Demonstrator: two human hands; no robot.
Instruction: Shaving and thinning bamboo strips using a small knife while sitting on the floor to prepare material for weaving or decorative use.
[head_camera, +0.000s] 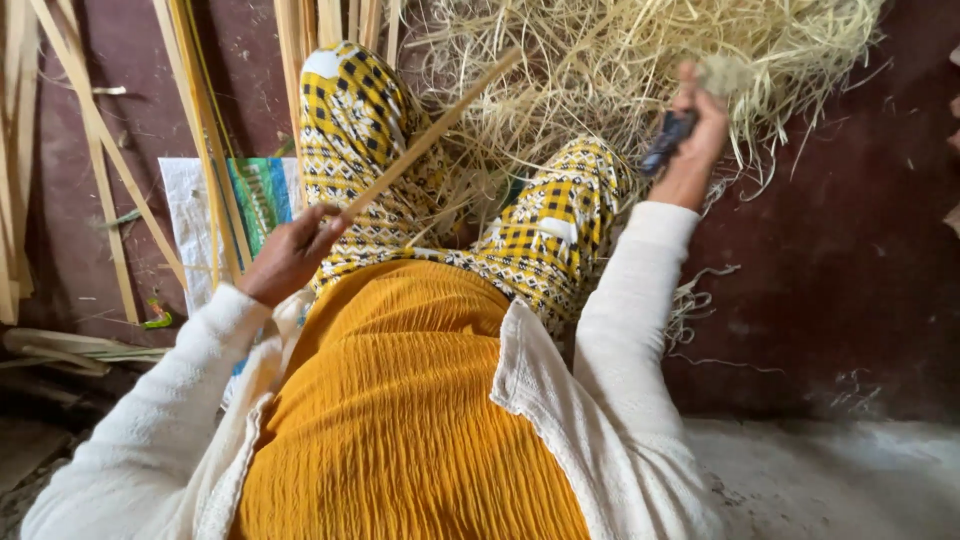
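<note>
Two hands busy | left hand (290, 255) grip clenched — bamboo strip (430, 135) | right hand (698, 125) — knife (667, 140)

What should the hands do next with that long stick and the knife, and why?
Probably bring the right hand, which grips a dark-handled knife, back toward the bamboo strip. The left hand holds the strip slanted over the lap, yet the knife sits apart from it, over the shavings pile.

A dark reddish-brown floor (850, 270) fills the scene; a pale grey concrete patch (830, 480) lies near right; a printed woven sack (200, 215) is spread flat at left; daylight is soft and even.
</note>
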